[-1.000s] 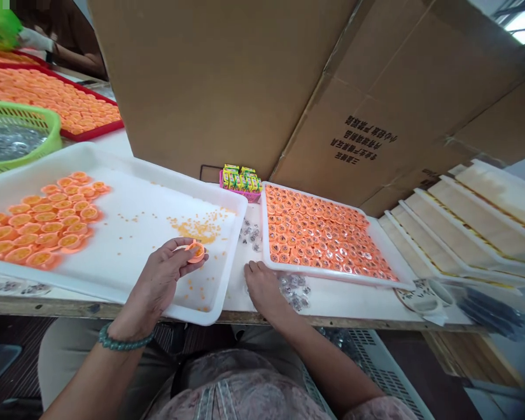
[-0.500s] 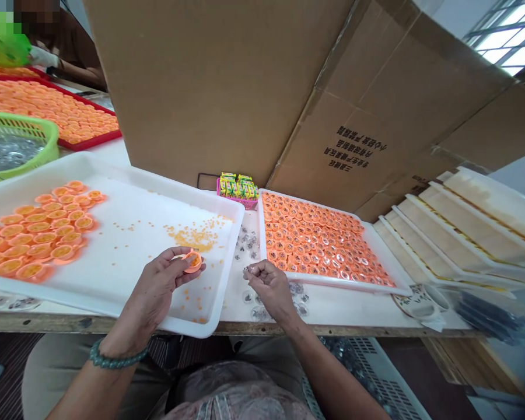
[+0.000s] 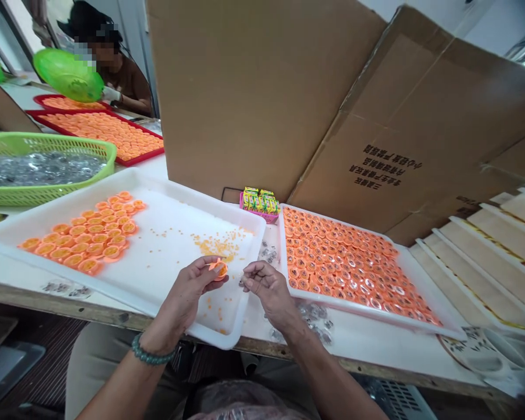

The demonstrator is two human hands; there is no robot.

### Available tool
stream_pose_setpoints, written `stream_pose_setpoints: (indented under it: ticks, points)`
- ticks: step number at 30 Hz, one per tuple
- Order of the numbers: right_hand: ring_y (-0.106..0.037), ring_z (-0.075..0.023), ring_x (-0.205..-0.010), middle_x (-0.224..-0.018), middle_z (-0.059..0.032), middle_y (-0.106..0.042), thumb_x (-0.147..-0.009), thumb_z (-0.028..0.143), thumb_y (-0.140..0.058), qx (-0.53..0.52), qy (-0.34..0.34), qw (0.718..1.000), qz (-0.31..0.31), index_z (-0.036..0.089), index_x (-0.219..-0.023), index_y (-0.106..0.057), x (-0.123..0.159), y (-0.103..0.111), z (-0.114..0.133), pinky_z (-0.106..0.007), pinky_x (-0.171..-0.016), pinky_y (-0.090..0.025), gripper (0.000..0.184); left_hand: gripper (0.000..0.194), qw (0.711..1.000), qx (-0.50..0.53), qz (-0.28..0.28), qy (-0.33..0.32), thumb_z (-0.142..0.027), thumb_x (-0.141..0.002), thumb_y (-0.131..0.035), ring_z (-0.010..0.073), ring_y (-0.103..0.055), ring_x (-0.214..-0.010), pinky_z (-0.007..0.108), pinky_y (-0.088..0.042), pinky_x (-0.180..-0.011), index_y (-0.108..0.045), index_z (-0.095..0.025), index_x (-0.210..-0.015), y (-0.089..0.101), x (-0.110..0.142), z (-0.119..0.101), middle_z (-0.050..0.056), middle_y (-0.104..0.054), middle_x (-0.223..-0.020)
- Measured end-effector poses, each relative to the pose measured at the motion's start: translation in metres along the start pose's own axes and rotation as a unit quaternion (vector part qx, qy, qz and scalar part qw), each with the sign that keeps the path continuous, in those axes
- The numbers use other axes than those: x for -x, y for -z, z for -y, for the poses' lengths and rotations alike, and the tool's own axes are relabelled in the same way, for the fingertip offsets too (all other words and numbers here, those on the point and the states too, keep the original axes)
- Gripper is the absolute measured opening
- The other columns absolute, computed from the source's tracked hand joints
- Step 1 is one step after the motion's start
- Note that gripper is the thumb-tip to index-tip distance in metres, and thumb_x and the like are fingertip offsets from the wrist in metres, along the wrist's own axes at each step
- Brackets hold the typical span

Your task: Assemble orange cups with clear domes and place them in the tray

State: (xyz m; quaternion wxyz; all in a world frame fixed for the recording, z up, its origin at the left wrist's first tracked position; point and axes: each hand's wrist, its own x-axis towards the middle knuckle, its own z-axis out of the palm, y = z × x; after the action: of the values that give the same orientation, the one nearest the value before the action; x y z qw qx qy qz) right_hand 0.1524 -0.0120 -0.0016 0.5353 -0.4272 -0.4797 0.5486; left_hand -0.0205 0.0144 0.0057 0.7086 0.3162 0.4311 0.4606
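Note:
My left hand point(image 3: 192, 289) is closed on a small round orange plastic cup point(image 3: 220, 269), its hollow face turned up, over the right end of a white tray point(image 3: 157, 251). My right hand point(image 3: 271, 291) faces it a short gap away, thumb and fingers pinching a small clear disc point(image 3: 241, 283) with a dark print. In the tray, orange cups point(image 3: 96, 238) with yellow insides cluster at the left, and loose yellow bits point(image 3: 216, 246) scatter at the right. Printed clear discs point(image 3: 317, 324) lie on the table by my right wrist, partly hidden.
Right of my hands, another white tray point(image 3: 426, 286) holds rows of capped orange pieces. A pink basket point(image 3: 265, 216) with small yellow-green packs stands before a cardboard partition point(image 3: 245, 105). Left are a green basket point(image 3: 48, 192) of clear parts, red trays point(image 3: 135, 158) and a co-worker point(image 3: 133, 81). Stacked trays point(image 3: 476, 251) stand right.
My right hand has lifted from the table beside the right tray with a clear disc and moved left toward the orange cup. The left hand keeps its hold. The view has swung left.

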Motion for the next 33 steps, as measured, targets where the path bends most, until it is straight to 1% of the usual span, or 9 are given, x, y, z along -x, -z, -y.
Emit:
stream_pose_setpoints:
  ticks: [4,6,9,11,14,17,20,26,33]
  points:
    - [-0.055,-0.0125,-0.081,-0.084,0.0003,-0.061,-0.075,0.025,-0.066,0.045,0.007,0.999,-0.001,0.024,-0.097,-0.067,-0.008,-0.005,0.002,-0.026,-0.076,-0.045,0.022,0.038,1.000,-0.004,0.005,-0.005,-0.035,-0.062,-0.076,0.0162,-0.065,-0.072,0.030,-0.047,-0.076,-0.061,-0.016,-0.091,-0.001,0.001,-0.002,0.004,-0.070,-0.079]
    - [-0.055,-0.0131,-0.083,-0.086,-0.0004,-0.062,-0.075,0.025,-0.065,0.057,0.008,0.998,-0.004,0.023,-0.094,-0.068,-0.010,-0.006,0.002,-0.026,-0.078,-0.044,0.020,0.037,1.000,-0.001,0.007,-0.006,-0.035,-0.062,-0.076,0.0165,-0.065,-0.072,0.031,-0.047,-0.077,-0.061,-0.016,-0.090,-0.001,0.001,-0.002,0.005,-0.070,-0.078]
    - [-0.054,-0.0128,-0.076,-0.081,-0.0001,-0.060,-0.072,0.026,-0.067,0.040,0.011,0.999,-0.014,0.022,-0.087,-0.065,-0.012,-0.007,0.001,-0.025,-0.072,-0.046,0.016,0.038,1.000,0.003,0.008,-0.004,-0.036,-0.061,-0.077,0.0177,-0.065,-0.072,0.032,-0.048,-0.077,-0.060,-0.016,-0.089,-0.001,0.001,-0.002,0.005,-0.070,-0.077]
    - [-0.053,-0.0114,-0.071,-0.078,0.0009,-0.056,-0.072,0.026,-0.067,0.027,0.020,0.999,-0.008,0.022,-0.093,-0.062,-0.012,-0.007,0.001,-0.024,-0.067,-0.047,0.022,0.038,1.000,0.004,0.008,-0.002,-0.035,-0.062,-0.077,0.0180,-0.065,-0.073,0.033,-0.048,-0.078,-0.060,-0.015,-0.089,-0.001,0.000,-0.002,0.006,-0.070,-0.077]
    - [-0.053,-0.0100,-0.068,-0.079,0.0014,-0.051,-0.076,0.027,-0.062,0.023,0.033,0.999,0.032,0.023,-0.107,-0.060,-0.011,-0.007,0.002,-0.026,-0.068,-0.048,0.031,0.037,1.000,0.000,0.009,-0.006,-0.034,-0.064,-0.075,0.0174,-0.065,-0.074,0.033,-0.048,-0.080,-0.058,-0.016,-0.091,-0.001,0.000,-0.001,0.005,-0.070,-0.078]
    - [-0.058,-0.0110,-0.070,-0.079,0.0009,-0.054,-0.079,0.027,-0.059,0.015,0.028,0.998,0.053,0.022,-0.101,-0.062,-0.010,-0.007,0.002,-0.029,-0.071,-0.049,0.022,0.036,1.000,-0.004,0.009,-0.010,-0.033,-0.065,-0.075,0.0174,-0.065,-0.074,0.033,-0.048,-0.080,-0.057,-0.016,-0.092,-0.002,0.000,-0.001,0.004,-0.069,-0.075]
    - [-0.061,-0.0125,-0.070,-0.076,0.0006,-0.060,-0.078,0.026,-0.061,0.004,0.013,0.999,0.033,0.020,-0.092,-0.060,-0.009,-0.008,0.002,-0.029,-0.071,-0.049,0.015,0.034,1.000,-0.004,0.009,-0.010,-0.032,-0.066,-0.074,0.0173,-0.065,-0.073,0.032,-0.048,-0.078,-0.058,-0.016,-0.091,-0.002,0.000,-0.001,0.003,-0.068,-0.071]
    - [-0.057,-0.0120,-0.073,-0.073,0.0014,-0.060,-0.069,0.024,-0.070,0.072,0.021,0.997,-0.015,0.019,-0.078,-0.060,-0.012,-0.012,0.006,-0.025,-0.072,-0.047,0.014,0.025,0.999,0.044,0.003,-0.001,-0.032,-0.070,-0.070,0.0164,-0.064,-0.076,0.031,-0.050,-0.078,-0.065,-0.015,-0.088,-0.001,0.001,-0.001,0.005,-0.068,-0.086]
    - [-0.059,-0.0112,-0.066,-0.074,0.0012,-0.062,-0.073,0.025,-0.065,0.076,0.020,0.997,0.000,0.021,-0.089,-0.066,-0.015,-0.016,0.009,-0.026,-0.065,-0.049,0.016,0.023,0.999,0.047,0.003,-0.005,-0.030,-0.069,-0.070,0.0159,-0.063,-0.077,0.029,-0.051,-0.077,-0.066,-0.016,-0.086,-0.001,0.001,-0.001,0.004,-0.068,-0.084]
